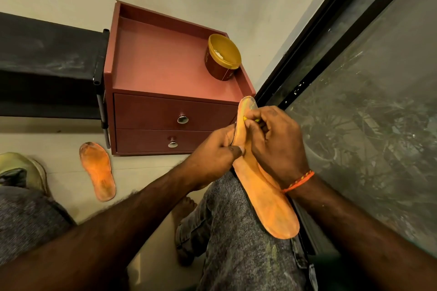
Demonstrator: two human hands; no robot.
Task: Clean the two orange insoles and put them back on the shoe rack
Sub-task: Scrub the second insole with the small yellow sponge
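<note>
- Orange insoles, two of them: one held insole (262,186) runs from the centre of the frame down toward the lower right, lying along the person's grey-trousered knee (238,231); the second insole (98,171) lies flat on the pale floor (142,172) at the left, well apart from the hands.
- Left hand (215,156) grips the held insole at its left edge near the upper end – thumb pressed on the top face, fingers curled behind it.
- Right hand (274,142) has its fingers curled tightly round a small yellow object (251,119), of which only a sliver shows, held against the insole's upper end; what the object is cannot be told. An orange thread band (299,182) circles that wrist.
- Toe end of the held insole looks paler and greyish next to the fingers.
- Behind the hands, in the middle of the frame, stands a reddish-brown two-drawer cabinet (165,111) with round metal knobs – an open yellow-rimmed tub (222,59) sits on its top near the right edge.
- A black shoe rack (47,64) fills the upper left, just beside the cabinet.
- A pale green shoe (26,170) shows at the far left edge, near the floor insole.
- Dark-framed glass (366,101) takes up the right side.
</note>
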